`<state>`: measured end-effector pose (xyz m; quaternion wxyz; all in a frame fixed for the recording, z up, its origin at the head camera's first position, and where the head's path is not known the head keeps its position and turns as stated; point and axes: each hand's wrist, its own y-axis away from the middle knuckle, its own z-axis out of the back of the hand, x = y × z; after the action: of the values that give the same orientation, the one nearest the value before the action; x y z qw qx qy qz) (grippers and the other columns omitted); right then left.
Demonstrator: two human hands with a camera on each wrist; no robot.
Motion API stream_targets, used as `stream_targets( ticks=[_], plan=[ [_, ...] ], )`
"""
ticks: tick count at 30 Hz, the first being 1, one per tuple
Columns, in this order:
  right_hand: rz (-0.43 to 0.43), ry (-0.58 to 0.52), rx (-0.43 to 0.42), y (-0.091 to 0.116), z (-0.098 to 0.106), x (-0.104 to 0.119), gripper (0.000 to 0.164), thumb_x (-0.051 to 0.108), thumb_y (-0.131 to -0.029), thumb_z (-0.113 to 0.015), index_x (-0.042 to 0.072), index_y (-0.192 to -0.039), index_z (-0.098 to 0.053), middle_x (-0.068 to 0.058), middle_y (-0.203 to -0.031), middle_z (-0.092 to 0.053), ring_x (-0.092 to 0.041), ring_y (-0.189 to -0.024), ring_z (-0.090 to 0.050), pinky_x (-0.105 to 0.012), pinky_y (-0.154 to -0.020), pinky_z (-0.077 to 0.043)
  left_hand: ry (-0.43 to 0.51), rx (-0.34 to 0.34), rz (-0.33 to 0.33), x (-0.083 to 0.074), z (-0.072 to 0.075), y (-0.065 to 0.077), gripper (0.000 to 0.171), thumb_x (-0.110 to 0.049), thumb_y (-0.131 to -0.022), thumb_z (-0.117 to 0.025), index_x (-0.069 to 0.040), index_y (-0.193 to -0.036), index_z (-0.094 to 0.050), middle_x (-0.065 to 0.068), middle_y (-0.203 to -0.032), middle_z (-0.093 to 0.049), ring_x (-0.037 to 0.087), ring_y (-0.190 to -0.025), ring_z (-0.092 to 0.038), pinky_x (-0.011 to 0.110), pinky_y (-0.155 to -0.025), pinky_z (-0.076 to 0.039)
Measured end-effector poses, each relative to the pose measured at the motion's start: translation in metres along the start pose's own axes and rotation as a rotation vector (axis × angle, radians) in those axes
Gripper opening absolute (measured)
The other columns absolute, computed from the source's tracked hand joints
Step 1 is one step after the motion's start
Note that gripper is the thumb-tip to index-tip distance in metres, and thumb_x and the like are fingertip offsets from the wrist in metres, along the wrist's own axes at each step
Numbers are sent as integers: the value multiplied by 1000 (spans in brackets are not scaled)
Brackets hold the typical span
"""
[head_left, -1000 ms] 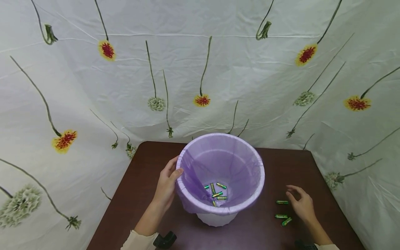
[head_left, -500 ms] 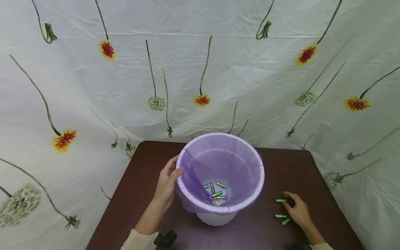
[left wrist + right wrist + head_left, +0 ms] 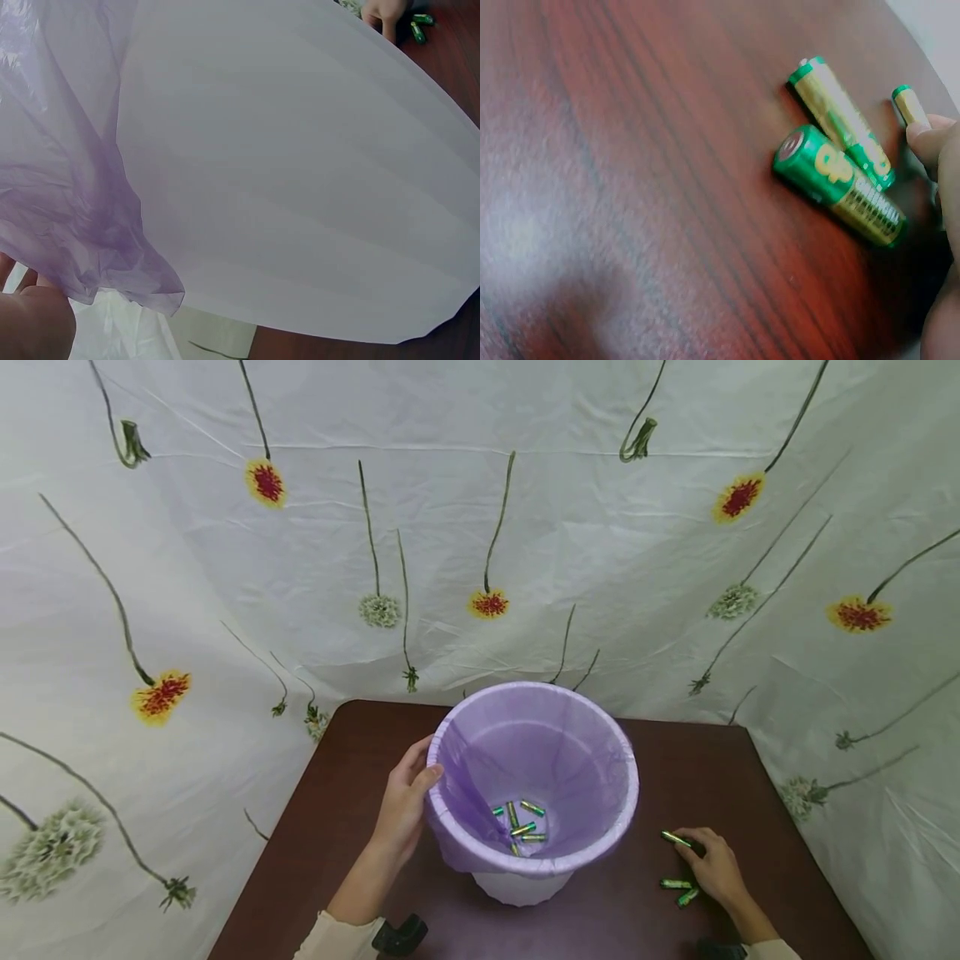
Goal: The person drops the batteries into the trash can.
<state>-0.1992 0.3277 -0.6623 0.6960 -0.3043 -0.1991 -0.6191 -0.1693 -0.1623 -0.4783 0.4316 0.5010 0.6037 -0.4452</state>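
A white bin (image 3: 522,888) lined with a purple plastic bag (image 3: 540,752) stands mid-table, several green and gold batteries (image 3: 522,829) lying at its bottom. My left hand (image 3: 401,802) grips its rim on the left, thumb over the edge. To the right of the bin, my right hand (image 3: 716,864) pinches one battery (image 3: 676,838) between thumb and fingertips; in the right wrist view that battery (image 3: 909,103) is partly hidden by the fingers. Two more batteries, one lying flat (image 3: 676,884) and one slanted (image 3: 687,897), rest on the table just nearer than this hand.
The dark brown table (image 3: 360,735) has a rounded far left corner. Behind and beside it hangs a white cloth (image 3: 450,527) printed with flowers. Black straps (image 3: 401,935) sit at both wrists.
My right hand has moved left and down to the farthest battery and now pinches it, the battery tilting a little. The left hand keeps its grip on the rim.
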Motion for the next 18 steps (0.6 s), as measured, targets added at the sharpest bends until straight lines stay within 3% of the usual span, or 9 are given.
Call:
stream_targets(
  ticks=[8, 18],
  plan=[
    [-50, -19, 49, -2, 12, 8, 20, 4, -96, -70, -2, -115, -75, -20, -111, -66, -48, -109, -60, -67, -90, -44, -19, 1, 7, 1, -1, 1, 49, -4, -96, -56, 3, -145, -51, 24, -140, -56, 27, -114, -60, 31, -92, -53],
    [6, -41, -34, -12, 31, 21, 16, 3, -95, -72, 0, -111, -75, -20, -110, -67, -49, -110, -60, -67, -88, -45, -13, -8, 14, 0, -1, 0, 49, -3, -96, -56, 0, -145, -52, 21, -140, -56, 27, -114, -60, 32, -92, -53]
  ],
)
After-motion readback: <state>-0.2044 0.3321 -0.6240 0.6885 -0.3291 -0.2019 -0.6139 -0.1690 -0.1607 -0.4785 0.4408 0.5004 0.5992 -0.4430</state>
